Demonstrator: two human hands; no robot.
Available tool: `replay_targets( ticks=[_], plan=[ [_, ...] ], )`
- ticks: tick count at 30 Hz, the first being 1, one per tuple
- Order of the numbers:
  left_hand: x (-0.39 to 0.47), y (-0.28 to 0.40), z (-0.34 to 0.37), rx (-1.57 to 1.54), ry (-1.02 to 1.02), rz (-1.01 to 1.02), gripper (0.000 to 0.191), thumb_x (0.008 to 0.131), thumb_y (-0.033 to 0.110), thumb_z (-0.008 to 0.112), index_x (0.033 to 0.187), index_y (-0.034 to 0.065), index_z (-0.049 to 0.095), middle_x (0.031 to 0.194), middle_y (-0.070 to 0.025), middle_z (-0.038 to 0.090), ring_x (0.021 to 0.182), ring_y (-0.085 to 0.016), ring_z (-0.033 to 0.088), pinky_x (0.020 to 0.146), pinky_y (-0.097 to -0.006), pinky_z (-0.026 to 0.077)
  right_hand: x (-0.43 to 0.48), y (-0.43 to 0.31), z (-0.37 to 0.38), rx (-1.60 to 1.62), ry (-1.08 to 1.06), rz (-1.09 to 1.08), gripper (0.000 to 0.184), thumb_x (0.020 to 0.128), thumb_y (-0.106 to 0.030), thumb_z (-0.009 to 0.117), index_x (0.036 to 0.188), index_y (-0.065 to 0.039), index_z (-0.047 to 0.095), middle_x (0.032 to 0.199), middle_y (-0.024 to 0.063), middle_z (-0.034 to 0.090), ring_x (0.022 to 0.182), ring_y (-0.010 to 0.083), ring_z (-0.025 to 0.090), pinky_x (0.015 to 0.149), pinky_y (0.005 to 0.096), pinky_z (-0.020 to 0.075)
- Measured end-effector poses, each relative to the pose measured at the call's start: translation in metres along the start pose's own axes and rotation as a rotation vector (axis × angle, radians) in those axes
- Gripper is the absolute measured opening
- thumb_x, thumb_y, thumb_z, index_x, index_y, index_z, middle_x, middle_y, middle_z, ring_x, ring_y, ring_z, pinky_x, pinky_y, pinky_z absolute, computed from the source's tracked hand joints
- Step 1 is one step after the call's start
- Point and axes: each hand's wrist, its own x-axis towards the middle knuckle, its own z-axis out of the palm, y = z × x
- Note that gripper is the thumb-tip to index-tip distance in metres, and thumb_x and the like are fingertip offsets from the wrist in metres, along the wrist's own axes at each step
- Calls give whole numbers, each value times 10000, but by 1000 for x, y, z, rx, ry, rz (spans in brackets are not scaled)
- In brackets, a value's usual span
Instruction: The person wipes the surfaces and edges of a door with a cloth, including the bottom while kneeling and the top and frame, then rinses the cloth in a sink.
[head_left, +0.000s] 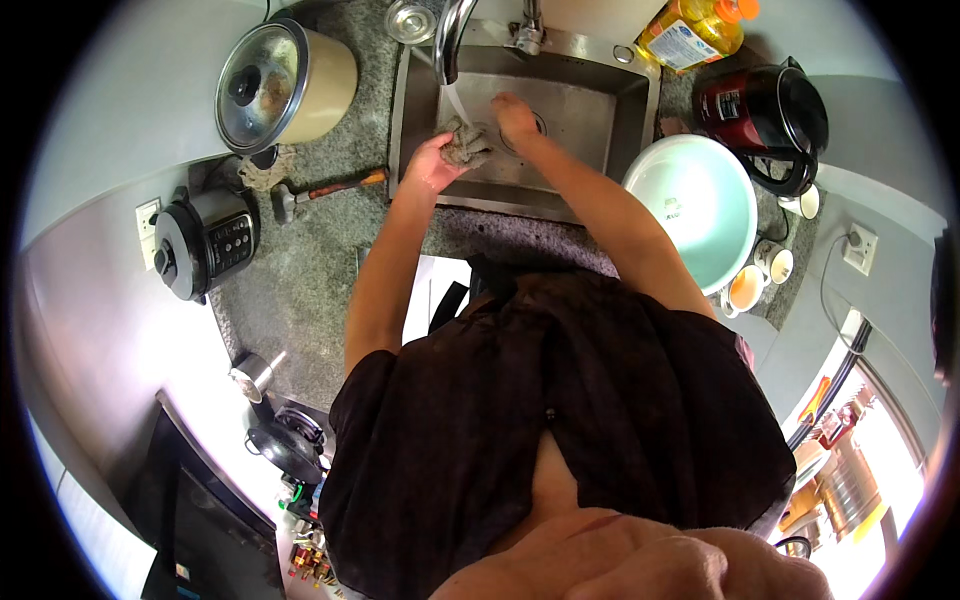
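My left hand (433, 164) holds a wet, crumpled grey-green cloth (468, 144) over the left part of the stainless steel sink (570, 94). Water (456, 103) runs from the chrome faucet (450, 45) down onto the cloth. To the right of the cloth, apart from it, my right hand (516, 121) hovers above the sink's drain (537, 124). Its fingers are curled inward, and the inside of that hand is hidden from view.
Left of the sink stand a lidded cream pot (322, 82), an electric pressure cooker (214, 244) and a wooden-handled metal tool (337, 184). On the right are a pale green basin (694, 202), an electric kettle (757, 109), a yellow detergent bottle (690, 34) and several cups (772, 259).
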Motion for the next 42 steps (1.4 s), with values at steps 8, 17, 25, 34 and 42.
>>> replay_targets(
  ticks=[8, 17, 25, 34, 42],
  plan=[
    [-31, 28, -3, 225, -116, -20, 363, 891, 95, 522, 1228, -32, 470, 1226, -147, 554, 1134, -288, 538, 982, -481, 414, 16, 5, -7, 508, -434, 435, 589, 871, -358, 575, 1315, -1, 426, 1335, 147, 450, 1180, 266, 465, 955, 377, 400],
    [12, -9, -46, -33, 21, -1, 364, 934, 318, 491, 1257, 153, 509, 1162, -84, 565, 1073, -278, 537, 1000, -487, 371, -66, -31, 36, 259, -72, -91, 244, 765, -95, 620, 995, -12, 603, 884, 129, 640, 810, 236, 624, 708, 332, 484],
    [75, -36, -122, -264, -650, 287, 434, 935, 400, 456, 1211, 73, 526, 1119, -100, 589, 1011, -256, 588, 810, -417, 498, -90, -41, 74, -500, -81, -653, 241, 801, -187, 578, 1028, -109, 591, 841, 191, 639, 806, 374, 618, 723, 432, 485],
    [71, 3, -81, -221, -448, 129, 256, 889, 344, 526, 946, 100, 582, 976, -104, 614, 807, -213, 576, 670, -362, 447, -100, -28, 75, -190, 159, -589, 162, 806, -173, 564, 959, -129, 595, 863, 189, 626, 776, 384, 615, 695, 452, 489],
    [46, -40, -4, 240, 2, 204, 342, 890, 122, 589, 1213, 37, 518, 1169, -95, 567, 1064, -227, 548, 899, -419, 436, 36, -2, -5, -234, 296, -409, 227, 849, -237, 552, 960, -80, 673, 861, 178, 651, 781, 341, 632, 701, 418, 481]
  ],
)
